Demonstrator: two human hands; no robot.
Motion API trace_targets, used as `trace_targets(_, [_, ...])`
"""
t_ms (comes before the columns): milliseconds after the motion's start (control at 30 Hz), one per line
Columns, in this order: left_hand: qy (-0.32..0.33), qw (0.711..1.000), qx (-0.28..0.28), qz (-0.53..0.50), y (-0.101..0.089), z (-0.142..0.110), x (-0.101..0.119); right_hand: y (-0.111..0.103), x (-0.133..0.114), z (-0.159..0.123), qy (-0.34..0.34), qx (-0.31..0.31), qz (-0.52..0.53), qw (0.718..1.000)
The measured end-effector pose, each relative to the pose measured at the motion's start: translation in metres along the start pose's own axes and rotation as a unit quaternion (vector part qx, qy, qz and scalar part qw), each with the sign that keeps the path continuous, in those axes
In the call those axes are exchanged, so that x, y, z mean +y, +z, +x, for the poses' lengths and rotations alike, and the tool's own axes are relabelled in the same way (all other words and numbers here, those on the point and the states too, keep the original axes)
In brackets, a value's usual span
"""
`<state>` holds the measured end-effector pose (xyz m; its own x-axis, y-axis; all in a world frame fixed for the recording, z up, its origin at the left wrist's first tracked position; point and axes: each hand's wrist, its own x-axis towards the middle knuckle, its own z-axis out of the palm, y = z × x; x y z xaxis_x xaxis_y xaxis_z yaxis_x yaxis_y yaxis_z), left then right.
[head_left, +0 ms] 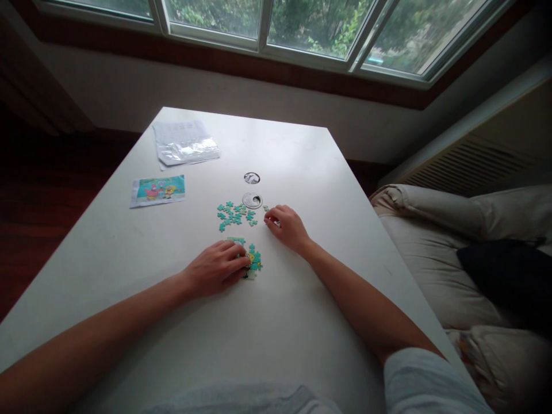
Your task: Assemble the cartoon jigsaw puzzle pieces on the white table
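Note:
A partly joined jigsaw puzzle point(255, 260), teal with some yellow, lies on the white table point(267, 339). My left hand point(218, 265) rests on its left side, fingers stretched loosely over it and hiding part of it. Farther forward, loose teal puzzle pieces point(233, 215) are scattered. To their right, my right hand point(287, 227) is closed in a pinch at the tabletop, with a small pale puzzle piece partly showing under its fingers. Just beyond those fingertips lies another puzzle piece point(265, 208).
Behind the loose pieces are a round grey lid-like disc point(252, 200) and a round opening point(252, 178) in the tabletop. A cartoon picture card point(158, 191) and papers with a clear plastic bag point(186, 144) lie at left. A beige sofa point(422, 259) stands along the right.

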<state>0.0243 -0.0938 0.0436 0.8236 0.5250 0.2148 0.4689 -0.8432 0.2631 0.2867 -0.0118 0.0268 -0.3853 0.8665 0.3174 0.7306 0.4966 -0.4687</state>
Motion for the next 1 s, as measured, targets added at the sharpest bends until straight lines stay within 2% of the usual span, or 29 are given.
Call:
trace_targets(367, [0.003,1.000,0.007,0.000,0.000,0.001,0.003,0.006,-0.008,-0.003,-0.040,-0.037,-0.044,0.998])
trace_targets(1000, [0.000,1.000,-0.001,-0.005,0.002,0.001,0.001,0.005,-0.017,-0.004,-0.047,-0.058,-0.077,0.994])
